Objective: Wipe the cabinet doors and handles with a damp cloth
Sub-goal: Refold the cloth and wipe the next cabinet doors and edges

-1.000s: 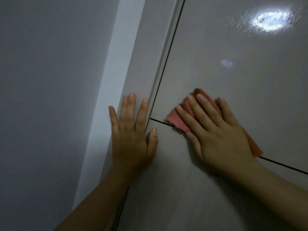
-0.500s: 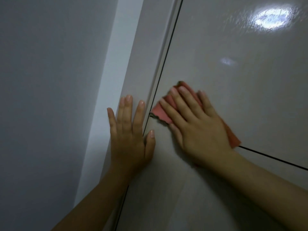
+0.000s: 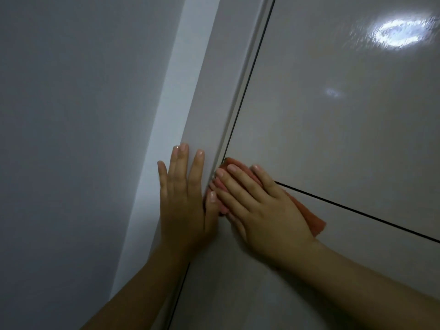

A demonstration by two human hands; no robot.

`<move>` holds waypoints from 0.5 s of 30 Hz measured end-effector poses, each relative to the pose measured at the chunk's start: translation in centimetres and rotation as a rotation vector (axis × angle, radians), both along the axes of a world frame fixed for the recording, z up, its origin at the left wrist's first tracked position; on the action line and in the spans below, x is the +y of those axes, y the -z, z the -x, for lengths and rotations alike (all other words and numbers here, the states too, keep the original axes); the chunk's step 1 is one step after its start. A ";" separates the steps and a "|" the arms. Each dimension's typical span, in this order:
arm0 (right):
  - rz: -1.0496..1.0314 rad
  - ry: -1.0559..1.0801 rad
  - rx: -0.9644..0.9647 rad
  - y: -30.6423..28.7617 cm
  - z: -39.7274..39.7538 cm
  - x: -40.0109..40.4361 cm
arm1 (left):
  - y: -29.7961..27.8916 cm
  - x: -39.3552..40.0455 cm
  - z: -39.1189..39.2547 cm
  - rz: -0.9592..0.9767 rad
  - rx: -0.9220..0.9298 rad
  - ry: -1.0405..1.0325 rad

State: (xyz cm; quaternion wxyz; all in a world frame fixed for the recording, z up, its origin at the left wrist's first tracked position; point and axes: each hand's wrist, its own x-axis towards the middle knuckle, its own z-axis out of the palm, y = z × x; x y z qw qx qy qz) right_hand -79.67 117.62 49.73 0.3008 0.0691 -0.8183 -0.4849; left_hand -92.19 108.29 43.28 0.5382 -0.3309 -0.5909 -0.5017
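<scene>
1. The right hand [image 3: 264, 210] lies flat on a pink cloth [image 3: 309, 216], fingers straight and slightly spread, pressing it against the glossy cabinet door [image 3: 333, 139]; the cloth shows past the fingertips at the upper left and past the heel of the hand at the lower right.
2. The cloth sits at the door's lower left corner, across the dark horizontal gap [image 3: 357, 210] between the upper and lower panels, and reaches the vertical gap [image 3: 250, 67].
3. The left hand [image 3: 183, 206] rests flat on the side strip [image 3: 214, 91], fingers straight, holding nothing; its thumb touches the cloth's edge.
4. A grey wall [image 3: 71, 139] stands to the left.
</scene>
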 end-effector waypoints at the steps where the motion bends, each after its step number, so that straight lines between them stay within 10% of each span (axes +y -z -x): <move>1: -0.019 -0.002 -0.031 0.7 0.0 0.1 | 0.1 -0.1 0.0 0.003 -0.002 0.003; 5: -0.104 0.008 -0.213 1.9 -3.7 2.2 | 0.7 -0.3 0.1 0.043 -0.011 -0.019; 15: 0.005 0.044 0.029 1.7 -3.1 2.0 | 1.1 -0.1 0.0 0.101 0.028 -0.106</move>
